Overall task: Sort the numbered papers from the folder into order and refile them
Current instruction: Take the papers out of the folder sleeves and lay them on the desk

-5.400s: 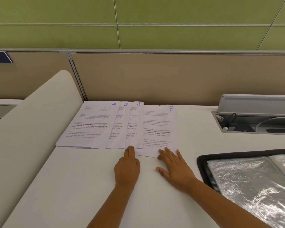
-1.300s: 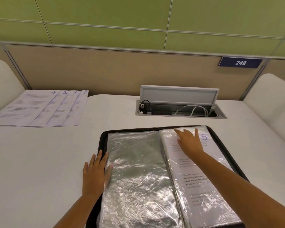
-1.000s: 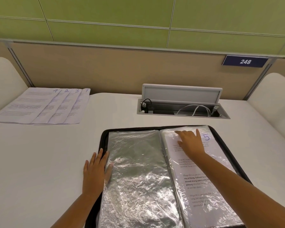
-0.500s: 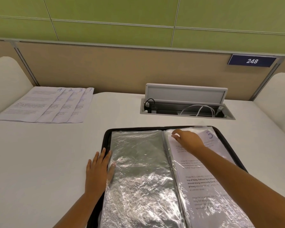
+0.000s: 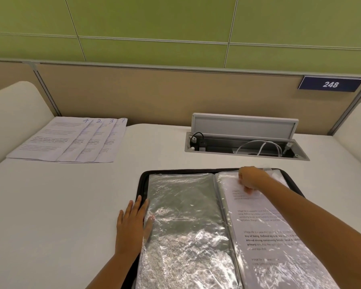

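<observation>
A black folder (image 5: 143, 184) lies open on the white desk in front of me, with shiny plastic sleeves. The left sleeve (image 5: 181, 215) shows no paper. The right sleeve holds a printed paper (image 5: 265, 232); its number is hidden under my right hand (image 5: 249, 178), which is at the sleeve's top edge with fingers curled and pinching the paper's top. My left hand (image 5: 131, 224) lies flat with straight fingers on the folder's left edge. Papers numbered 4, 2, 3 and 7 (image 5: 71, 140) are fanned out at the desk's far left.
An open cable box (image 5: 244, 147) with a raised grey lid (image 5: 242, 126) is sunk into the desk behind the folder. White rounded side partitions (image 5: 14, 109) stand at both sides. A beige back panel carries a sign reading 248 (image 5: 330, 84).
My right hand went from lying flat on the right sleeve beside the 5 up to the sleeve's top edge and curled its fingers there. My left hand stayed flat on the folder's left edge.
</observation>
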